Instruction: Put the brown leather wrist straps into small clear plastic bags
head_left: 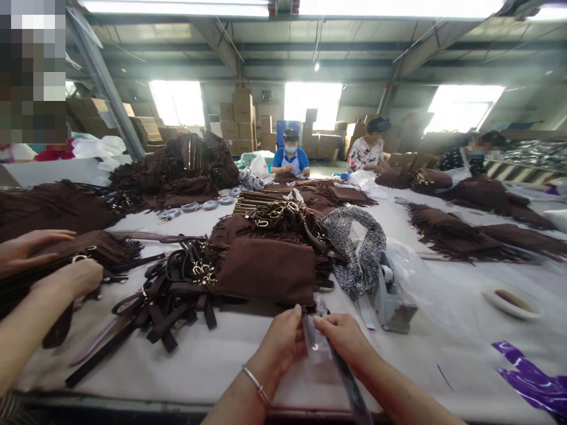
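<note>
Close in front of me, a clear plastic sleeve sits between my two hands, in front of a brown fringed bag. My left hand, with a silver bangle on the wrist, has its fingers curled at the left edge of the plastic. Pinched at the plastic's right edge is my right hand. A dark strap runs from beneath that hand down toward the table's front edge; whether the plastic covers all of it I cannot tell. Dark straps with gold clasps lie piled to the left.
At the left, a co-worker's hands handle brown fringed pieces. A grey tape dispenser and a black-and-white knitted cloth stand right of the bags. A white tape roll and purple plastic lie further right. Several people work across the table.
</note>
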Demonstrator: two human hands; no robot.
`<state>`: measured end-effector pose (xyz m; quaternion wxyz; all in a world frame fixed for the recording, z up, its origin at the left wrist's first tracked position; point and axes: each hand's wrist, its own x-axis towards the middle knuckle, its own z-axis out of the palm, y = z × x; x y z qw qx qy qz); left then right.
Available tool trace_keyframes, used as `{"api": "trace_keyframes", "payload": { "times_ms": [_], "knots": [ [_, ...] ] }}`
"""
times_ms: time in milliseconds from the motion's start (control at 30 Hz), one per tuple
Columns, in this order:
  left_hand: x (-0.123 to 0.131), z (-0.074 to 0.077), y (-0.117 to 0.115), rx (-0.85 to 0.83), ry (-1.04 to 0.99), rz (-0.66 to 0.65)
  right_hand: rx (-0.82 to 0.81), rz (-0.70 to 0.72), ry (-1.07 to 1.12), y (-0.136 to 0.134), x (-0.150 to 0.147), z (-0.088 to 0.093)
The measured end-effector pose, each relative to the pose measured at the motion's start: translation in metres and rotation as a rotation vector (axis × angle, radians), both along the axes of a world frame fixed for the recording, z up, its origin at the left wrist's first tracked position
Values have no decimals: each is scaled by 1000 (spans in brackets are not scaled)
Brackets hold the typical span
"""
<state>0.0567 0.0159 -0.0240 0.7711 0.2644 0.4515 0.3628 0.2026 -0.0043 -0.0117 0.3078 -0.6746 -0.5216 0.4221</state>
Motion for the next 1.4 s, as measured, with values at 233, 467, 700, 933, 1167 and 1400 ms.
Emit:
{"api": "trace_keyframes", "payload": {
  "times_ms": [233, 467, 700, 933, 1167, 1400],
  "knots": [
    [-7, 3, -8, -66, 32, 7, 11, -17, 5, 10, -13, -20],
    [-9, -6, -7, 130, 244, -12, -24, -96, 47, 16, -22, -30],
    [-17, -25, 4, 321, 494, 124, -122, -118, 93, 12, -24, -29],
    [-16, -21, 7, 349, 584, 228, -128, -143, 137, 16, -26, -28],
    [-9, -20, -7, 112, 361, 123, -36, -139, 188, 15, -32, -39],
    [-6, -10, 1, 50, 345, -21, 126, -15, 91, 10, -16, -34]
  ]
}}
